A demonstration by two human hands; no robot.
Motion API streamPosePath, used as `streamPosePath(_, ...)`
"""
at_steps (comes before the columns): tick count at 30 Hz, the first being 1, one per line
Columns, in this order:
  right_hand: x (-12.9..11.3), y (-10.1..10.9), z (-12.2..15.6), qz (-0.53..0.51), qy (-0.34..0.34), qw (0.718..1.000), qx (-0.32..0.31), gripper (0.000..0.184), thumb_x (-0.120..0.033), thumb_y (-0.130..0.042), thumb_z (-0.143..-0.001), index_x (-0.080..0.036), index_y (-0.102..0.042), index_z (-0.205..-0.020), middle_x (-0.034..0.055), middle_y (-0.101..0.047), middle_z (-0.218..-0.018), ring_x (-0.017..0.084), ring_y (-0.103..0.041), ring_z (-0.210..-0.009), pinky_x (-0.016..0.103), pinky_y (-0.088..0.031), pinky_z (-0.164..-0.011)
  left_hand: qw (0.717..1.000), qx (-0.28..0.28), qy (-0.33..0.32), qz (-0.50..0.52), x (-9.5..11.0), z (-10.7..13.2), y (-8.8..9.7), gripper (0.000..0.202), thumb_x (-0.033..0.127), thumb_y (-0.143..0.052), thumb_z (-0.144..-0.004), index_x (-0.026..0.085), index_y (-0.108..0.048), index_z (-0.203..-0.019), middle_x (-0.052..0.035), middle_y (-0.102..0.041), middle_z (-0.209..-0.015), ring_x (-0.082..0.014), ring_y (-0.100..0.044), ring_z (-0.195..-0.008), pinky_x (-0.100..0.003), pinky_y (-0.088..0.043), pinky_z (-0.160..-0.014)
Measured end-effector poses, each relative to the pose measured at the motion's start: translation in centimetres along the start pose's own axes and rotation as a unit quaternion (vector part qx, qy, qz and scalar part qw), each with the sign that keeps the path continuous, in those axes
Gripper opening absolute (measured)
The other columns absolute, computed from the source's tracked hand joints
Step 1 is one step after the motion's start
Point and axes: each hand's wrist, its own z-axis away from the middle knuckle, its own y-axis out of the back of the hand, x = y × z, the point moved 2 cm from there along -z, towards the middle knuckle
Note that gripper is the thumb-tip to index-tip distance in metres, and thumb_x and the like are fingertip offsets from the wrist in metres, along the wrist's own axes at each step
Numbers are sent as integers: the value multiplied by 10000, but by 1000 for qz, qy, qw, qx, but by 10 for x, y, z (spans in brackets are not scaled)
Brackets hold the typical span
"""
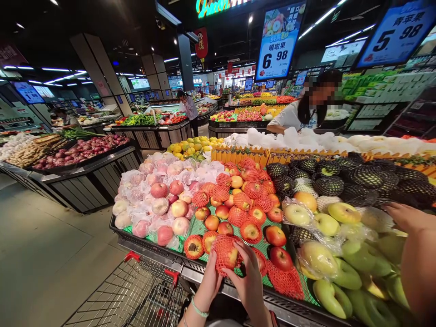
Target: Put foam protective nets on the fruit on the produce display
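A red and yellow apple in a red foam net [225,254] is held between my two hands above the front edge of the fruit stand. My left hand [211,274] wraps its left side. On the other side, the fingers and thumb of my right hand [248,270] close around it. Red apples [279,259], some netted and some bare, lie on green matting around my hands. An unfilled red foam net [285,279] lies to the right of my right hand. Pink apples in white wrapping [159,190] fill the left section.
Another person's hand [403,215] reaches over green apples [368,259] on the right. Behind these lie dark-netted melons [329,184]. A metal shopping cart [136,290] stands at the stand's front left. A person [306,106] is behind the stand; price screens [279,45] hang overhead.
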Motion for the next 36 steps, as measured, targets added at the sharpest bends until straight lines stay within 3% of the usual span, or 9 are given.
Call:
streamPosePath(5, -4, -6, 10, 32, 42, 999, 14, 574, -270, -705, -855, -386, -567, -1401, 60, -586, -1396, 347, -578, -1270, 534, -509, -1049, 997, -64, -29, -31, 1, 7, -5, 807, 606, -883, -651, 176, -701, -1308, -174, -734, -1311, -361, -588, -1349, -491, -414, -1203)
streamPosePath(10, -11, -11, 18, 20, 10, 999, 43, 598, -295, -708, -842, -472, -534, -1386, 14, -580, -1374, 361, -582, -1257, 533, -513, -1029, 993, -100, -15, -55, -1, 14, -1, 700, 682, -852, -638, 209, -785, -1151, -151, -784, -1208, -348, -632, -1299, -503, -384, -1219)
streamPosePath(14, -14, -7, 16, 11, 21, 1000, -6, 549, -370, -726, -865, -443, -564, -1385, 25, -578, -1404, 367, -528, -1322, 575, -447, -1102, 997, -71, -17, -38, 3, 17, 3, 616, 653, -888, -606, 220, -820, -1039, -137, -793, -1182, -344, -636, -1294, -504, -351, -1242)
streamPosePath(17, -11, -2, 16, -8, 35, 999, -18, 502, -370, -685, -908, -370, -576, -1398, 59, -576, -1412, 359, -494, -1348, 570, -415, -1133, 998, -65, -4, -2, 12, 18, -3, 675, 764, -820, -591, 222, -837, -994, -138, -801, -1158, -366, -680, -1225, -551, -389, -1213)
streamPosePath(20, -8, -4, 20, -33, 42, 998, -21, 673, -339, -708, -889, -370, -437, -1504, 69, -510, -1494, 349, -478, -1380, 534, -427, -1139, 994, -101, -1, 28, 22, 20, -9, 762, 856, -712, -621, 239, -832, -1052, -136, -788, -1196, -390, -679, -1223, -596, -440, -1164)
streamPosePath(22, -9, -12, 22, -24, 54, 997, -40, 823, -314, -750, -838, -369, -346, -1554, 72, -451, -1555, 366, -438, -1429, 548, -404, -1169, 993, -106, -16, 39, 22, 20, -5, 775, 858, -720, -603, 247, -829, -1068, -130, -770, -1247, -387, -618, -1311, -560, -424, -1186)
streamPosePath(28, -10, -35, 18, 15, 99, 993, -55, 1047, -418, -799, -779, -304, -191, -1624, 152, -354, -1617, 448, -342, -1484, 628, -413, -1148, 995, -88, -30, 40, -9, 23, 18, 931, 771, -855, -496, 222, -754, -1241, -144, -704, -1371, -385, -462, -1454, -470, -346, -1247)
streamPosePath(33, 6, -40, 18, -42, 135, 990, 1, 1126, -452, -878, -695, -260, -242, -1604, 202, -376, -1593, 442, -437, -1426, 584, -448, -1121, 992, -123, -5, 9, -14, 31, 15, 903, 782, -784, -620, 239, -690, -1335, -145, -702, -1372, -365, -501, -1427, -484, -340, -1247)
streamPosePath(36, 12, -38, 20, -121, 92, 988, 4, 1003, -477, -851, -712, -269, -339, -1549, 178, -409, -1568, 403, -485, -1396, 554, -480, -1102, 983, -165, -3, -85, -3, 31, 14, 835, 738, -803, -649, 219, -713, -1298, -150, -726, -1324, -361, -510, -1415, -493, -275, -1269)
